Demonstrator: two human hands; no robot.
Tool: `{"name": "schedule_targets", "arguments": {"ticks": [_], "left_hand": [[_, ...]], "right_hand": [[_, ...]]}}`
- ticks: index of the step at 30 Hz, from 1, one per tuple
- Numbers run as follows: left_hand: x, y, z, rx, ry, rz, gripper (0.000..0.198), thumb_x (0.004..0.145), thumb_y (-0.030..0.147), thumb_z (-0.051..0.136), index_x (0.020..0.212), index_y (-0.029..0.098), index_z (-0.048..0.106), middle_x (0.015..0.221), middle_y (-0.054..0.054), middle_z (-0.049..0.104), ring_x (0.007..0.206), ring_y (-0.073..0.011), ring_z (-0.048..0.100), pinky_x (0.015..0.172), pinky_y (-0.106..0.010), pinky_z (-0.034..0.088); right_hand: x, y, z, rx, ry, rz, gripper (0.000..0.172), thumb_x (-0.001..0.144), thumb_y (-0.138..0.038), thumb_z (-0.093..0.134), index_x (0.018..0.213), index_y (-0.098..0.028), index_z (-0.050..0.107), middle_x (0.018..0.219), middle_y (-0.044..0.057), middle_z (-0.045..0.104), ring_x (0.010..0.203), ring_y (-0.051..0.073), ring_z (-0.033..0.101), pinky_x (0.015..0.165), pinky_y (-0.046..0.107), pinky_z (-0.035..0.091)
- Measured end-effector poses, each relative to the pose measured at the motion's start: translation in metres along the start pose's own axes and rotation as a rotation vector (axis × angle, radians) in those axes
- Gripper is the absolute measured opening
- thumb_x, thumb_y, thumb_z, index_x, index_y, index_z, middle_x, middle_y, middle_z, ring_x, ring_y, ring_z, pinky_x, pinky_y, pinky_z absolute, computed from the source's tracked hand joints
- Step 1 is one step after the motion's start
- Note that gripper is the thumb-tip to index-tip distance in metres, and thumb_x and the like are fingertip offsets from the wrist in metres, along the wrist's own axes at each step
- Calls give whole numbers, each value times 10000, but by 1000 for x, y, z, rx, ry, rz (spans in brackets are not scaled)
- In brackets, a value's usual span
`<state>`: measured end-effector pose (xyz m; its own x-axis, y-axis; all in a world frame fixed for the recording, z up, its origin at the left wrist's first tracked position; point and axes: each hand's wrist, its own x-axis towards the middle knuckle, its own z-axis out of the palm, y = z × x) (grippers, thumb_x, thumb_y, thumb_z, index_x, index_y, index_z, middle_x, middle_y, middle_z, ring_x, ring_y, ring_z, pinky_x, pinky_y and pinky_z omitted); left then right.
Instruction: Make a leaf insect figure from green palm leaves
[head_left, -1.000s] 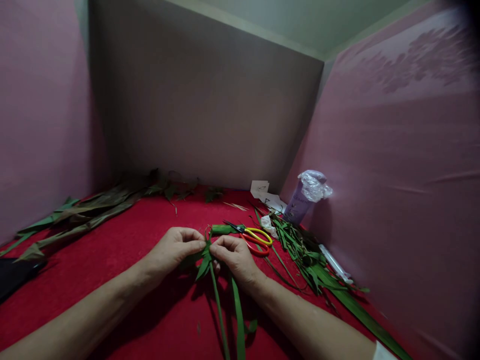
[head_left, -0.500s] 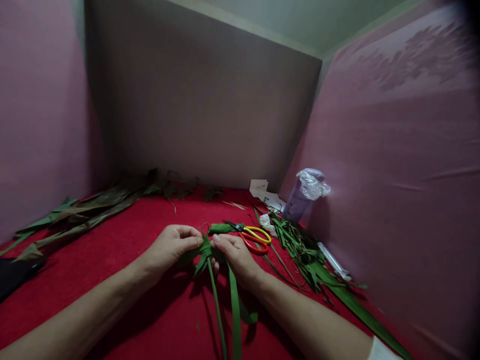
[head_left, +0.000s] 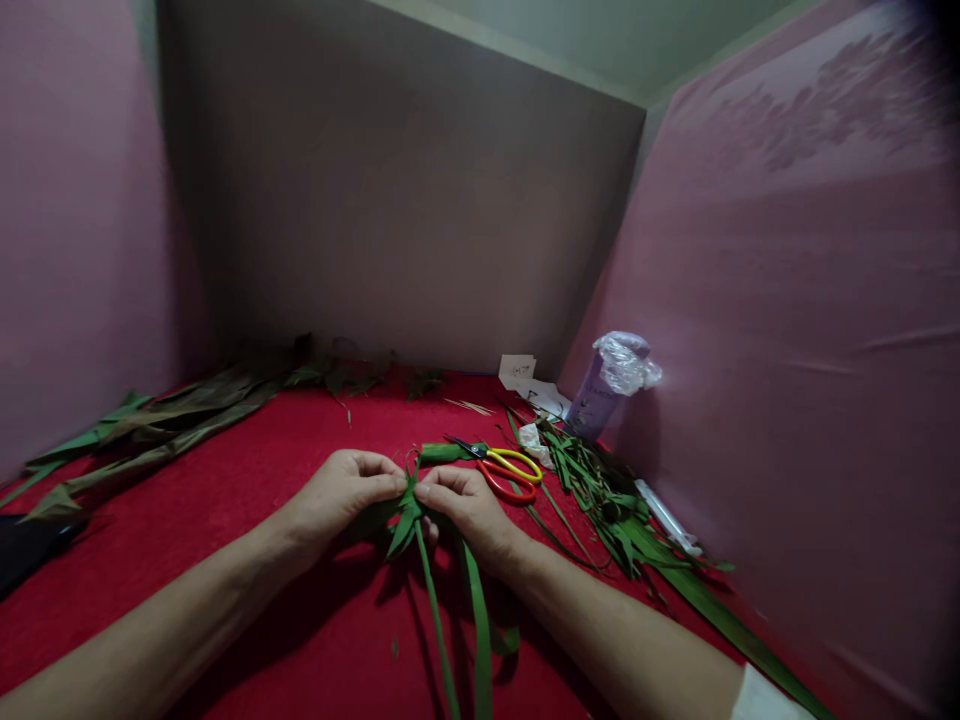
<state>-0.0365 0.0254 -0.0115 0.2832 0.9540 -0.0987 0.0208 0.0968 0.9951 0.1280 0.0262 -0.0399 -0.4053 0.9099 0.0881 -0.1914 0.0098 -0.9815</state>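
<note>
Between my hands is a small woven green leaf piece (head_left: 407,518), with pointed folds and a thin curled loop at its top. My left hand (head_left: 351,492) pinches it from the left with thumb and forefinger. From the other side my right hand (head_left: 466,508) grips it near the top, thumb and fingertips pressed together. Long leaf strips (head_left: 478,620) trail from it toward me. Just beyond my right hand lie scissors (head_left: 511,473) with one yellow and one red handle, their blades across a short cut leaf (head_left: 442,453).
Leaf scraps (head_left: 600,500) are heaped at right beside a clear plastic packet (head_left: 667,517). A purple container (head_left: 598,395) with crumpled plastic stands behind, near white paper cards (head_left: 517,371). Large leaves (head_left: 172,430) line the left; a dark object (head_left: 34,550) lies at the left edge. Walls enclose the red cloth (head_left: 262,480).
My right fingertips have shifted slightly left, closer to my left fingers on the leaf piece. The hanging strips have swung a little to the right.
</note>
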Motion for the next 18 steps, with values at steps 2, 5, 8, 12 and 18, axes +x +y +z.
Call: {"name": "schedule_targets", "arguments": {"ticks": [2,5,8,12,18], "left_hand": [[-1,0,0,4,4,1,138,667,261,667,625,134,633,546,-52,673,495,-179,609,530,-298,458],[-1,0,0,-12,-2,-5,135,667,256,666,615,137,630,533,-44,665,479,-168,599,517,-286,450],[-1,1,1,-19,-5,-5,134,668,259,664,625,137,633,536,-40,660,485,-164,597,513,-276,444],[1,3,0,-7,74,7,141,645,262,678,612,136,625,482,3,607,417,-115,524,443,-227,393],[4,6,-7,-49,283,43,161,600,277,689,616,139,608,439,39,567,359,-75,459,376,-174,324]], "right_hand": [[0,0,0,-2,-2,2,285,700,-392,638,590,-148,541,456,-43,553,389,61,445,431,184,340],[0,-1,1,-1,-1,9,277,700,-390,636,595,-150,543,456,-44,551,392,65,449,434,186,347],[0,0,1,-1,3,0,266,703,-373,638,591,-152,541,456,-48,546,391,65,446,436,185,352],[3,5,0,46,31,-5,332,795,-431,518,634,-146,579,484,-20,558,389,87,459,420,209,361],[3,-7,-2,23,381,-302,323,852,-386,422,719,-160,612,717,41,623,654,159,569,629,290,451]]}}
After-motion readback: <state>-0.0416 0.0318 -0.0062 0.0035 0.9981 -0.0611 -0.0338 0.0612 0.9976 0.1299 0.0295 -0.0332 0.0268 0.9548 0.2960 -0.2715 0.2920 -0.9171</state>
